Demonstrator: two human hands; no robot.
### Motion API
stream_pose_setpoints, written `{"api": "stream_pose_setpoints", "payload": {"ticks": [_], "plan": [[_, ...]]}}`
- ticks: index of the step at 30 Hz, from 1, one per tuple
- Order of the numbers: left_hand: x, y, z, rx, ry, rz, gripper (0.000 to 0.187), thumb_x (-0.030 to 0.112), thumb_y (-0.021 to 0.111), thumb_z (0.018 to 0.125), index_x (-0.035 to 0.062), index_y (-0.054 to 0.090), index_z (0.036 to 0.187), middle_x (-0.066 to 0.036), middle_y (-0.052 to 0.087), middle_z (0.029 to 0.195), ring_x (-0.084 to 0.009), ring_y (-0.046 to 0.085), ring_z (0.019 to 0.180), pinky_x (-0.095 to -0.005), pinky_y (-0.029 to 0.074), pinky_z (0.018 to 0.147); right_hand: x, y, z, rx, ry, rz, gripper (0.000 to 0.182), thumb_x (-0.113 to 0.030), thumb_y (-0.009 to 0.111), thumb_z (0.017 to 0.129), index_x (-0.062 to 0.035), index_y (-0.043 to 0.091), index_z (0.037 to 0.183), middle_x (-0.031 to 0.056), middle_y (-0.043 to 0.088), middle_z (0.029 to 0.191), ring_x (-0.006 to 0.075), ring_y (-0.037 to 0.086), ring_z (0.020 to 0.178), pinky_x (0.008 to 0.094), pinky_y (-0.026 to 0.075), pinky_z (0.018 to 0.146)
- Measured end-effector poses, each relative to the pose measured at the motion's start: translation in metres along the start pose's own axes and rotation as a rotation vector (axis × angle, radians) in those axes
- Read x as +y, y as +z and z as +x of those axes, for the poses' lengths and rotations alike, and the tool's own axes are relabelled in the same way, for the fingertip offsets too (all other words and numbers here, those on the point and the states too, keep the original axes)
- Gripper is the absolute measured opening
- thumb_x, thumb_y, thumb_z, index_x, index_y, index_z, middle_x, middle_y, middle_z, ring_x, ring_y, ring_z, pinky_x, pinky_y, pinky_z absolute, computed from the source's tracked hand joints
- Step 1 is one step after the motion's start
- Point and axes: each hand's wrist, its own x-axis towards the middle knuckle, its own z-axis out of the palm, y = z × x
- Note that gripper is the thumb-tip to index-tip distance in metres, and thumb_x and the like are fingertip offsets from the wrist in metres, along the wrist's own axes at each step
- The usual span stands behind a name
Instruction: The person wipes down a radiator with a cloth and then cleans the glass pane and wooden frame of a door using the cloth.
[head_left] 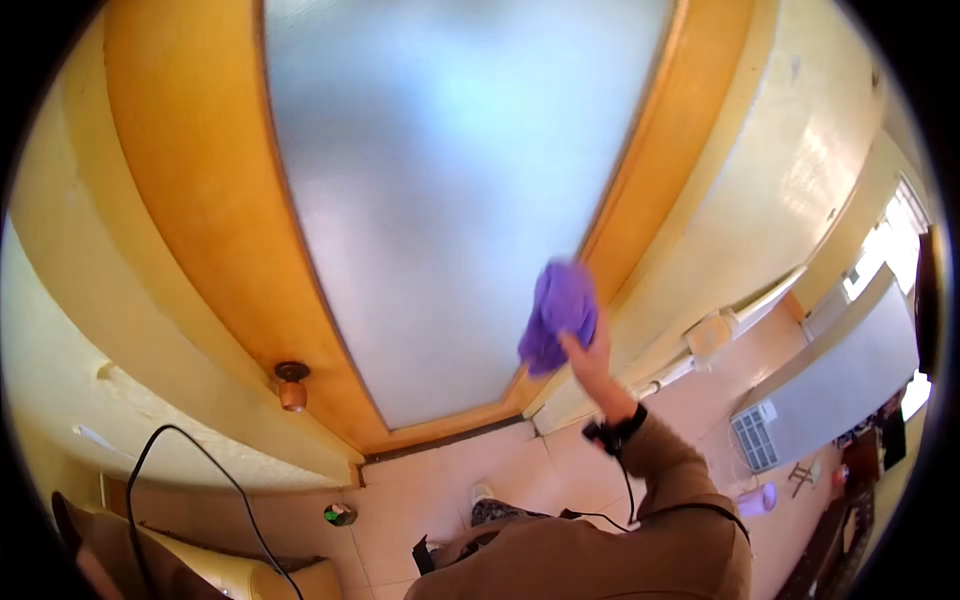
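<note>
My right hand (592, 362) grips a bunched purple cloth (560, 305), its fingers mostly hidden behind the fabric. The cloth is at the lower right of a frosted glass panel (450, 200), over the edge where glass meets the orange wooden door frame (650, 170). Whether it presses on the surface cannot be made out. A black band with a small device (615, 430) circles my right wrist, and a cable runs from it. At the lower left corner a brown shape, perhaps my left sleeve, shows, but no left hand can be made out.
A round brown door knob (291, 385) juts out at the left of the door. On the tiled floor (420, 465) lies a small green and dark object (340, 514). A white appliance (825, 375) and a lilac container (757, 499) stand at right. A black cable (215, 462) loops at lower left.
</note>
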Motion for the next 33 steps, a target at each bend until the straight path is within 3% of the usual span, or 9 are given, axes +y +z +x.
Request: {"api": "stream_pose_setpoints", "payload": {"ticks": [8,10,14,17,21,24,28,29,33], "plan": [[-0.021,0.131,0.002,-0.258,-0.213,0.115,0.045,0.037,0.041,0.090,-0.0010,0.050,0.114,-0.020,0.052,0.117,-0.0297,0.054,0.100,-0.0403,0.048,0.078,-0.080,-0.037,0.302,0.354,-0.837,-0.279,0.059,-0.010,0.065,0.077,-0.0013,0.039,0.129,0.0197,0.047,0.126,0.0359,0.045,0.117,0.0425,0.035,0.098],[-0.031,0.156,0.003,-0.276,-0.244,0.155,0.044,0.035,0.041,0.090,-0.0011,0.050,0.113,-0.020,0.052,0.116,-0.0290,0.054,0.099,-0.0396,0.048,0.078,-0.100,-0.041,0.360,0.457,-1.018,-0.409,0.066,-0.023,0.068,0.076,-0.0043,0.038,0.132,0.0160,0.043,0.133,0.0348,0.039,0.123,0.0434,0.030,0.101],[-0.046,0.188,-0.001,-0.291,-0.285,0.222,0.040,0.031,0.042,0.090,-0.0014,0.051,0.112,-0.019,0.053,0.114,-0.0275,0.055,0.097,-0.0382,0.048,0.076,-0.145,-0.030,0.393,0.598,-0.947,-0.507,0.082,-0.053,0.066,0.073,-0.0080,0.037,0.136,0.0136,0.040,0.137,0.0332,0.032,0.129,0.0480,0.022,0.104],[-0.054,0.202,-0.004,-0.294,-0.311,0.246,0.038,0.029,0.042,0.090,-0.0016,0.052,0.111,-0.018,0.054,0.113,-0.0263,0.055,0.096,-0.0372,0.048,0.075,-0.144,0.003,0.381,0.529,-0.999,-0.678,0.079,-0.056,0.064,0.073,-0.0141,0.040,0.135,0.0121,0.039,0.138,0.0343,0.032,0.128,0.0542,0.021,0.103],[-0.059,0.207,-0.005,-0.286,-0.313,0.242,0.035,0.025,0.043,0.090,-0.0018,0.053,0.109,-0.016,0.055,0.111,-0.0248,0.055,0.094,-0.0358,0.048,0.073,-0.116,0.029,0.310,-0.099,-1.190,-0.673,0.064,-0.038,0.071,0.070,-0.0233,0.048,0.127,0.0061,0.042,0.135,0.0307,0.037,0.126,0.0604,0.025,0.099],[-0.058,0.200,-0.007,-0.265,-0.308,0.216,0.032,0.023,0.044,0.090,-0.0020,0.054,0.108,-0.016,0.056,0.110,-0.0237,0.056,0.093,-0.0348,0.049,0.072,-0.085,0.027,0.298,-0.208,-1.411,-0.732,0.055,-0.021,0.073,0.068,-0.0269,0.054,0.119,0.0009,0.050,0.127,0.0235,0.042,0.124,0.0586,0.028,0.099],[-0.042,0.174,-0.005,-0.158,-0.186,0.102,0.029,0.019,0.044,0.090,-0.0023,0.055,0.107,-0.014,0.057,0.108,-0.0221,0.056,0.091,-0.0334,0.049,0.070,-0.114,0.015,0.339,0.045,-1.343,-0.703,0.071,-0.018,0.081,0.055,-0.0237,0.053,0.120,0.0043,0.050,0.130,0.0257,0.040,0.127,0.0524,0.032,0.096],[-0.034,0.164,0.001,-0.121,-0.137,0.072,0.028,0.018,0.045,0.090,-0.0024,0.055,0.107,-0.014,0.057,0.107,-0.0218,0.056,0.091,-0.0331,0.049,0.069,-0.120,0.011,0.353,0.111,-1.281,-0.682,0.064,-0.017,0.072,0.064,-0.0176,0.051,0.125,0.0102,0.049,0.132,0.0274,0.042,0.126,0.0524,0.029,0.101],[-0.015,0.111,0.016,0.087,0.088,0.001,0.025,0.015,0.045,0.090,-0.0026,0.056,0.105,-0.013,0.058,0.106,-0.0202,0.057,0.089,-0.0317,0.049,0.068,-0.182,0.031,0.417,0.575,-1.106,-0.634,0.076,-0.032,0.075,0.064,-0.0025,0.046,0.128,0.0186,0.051,0.123,0.0332,0.045,0.118,0.0417,0.035,0.100]]}}
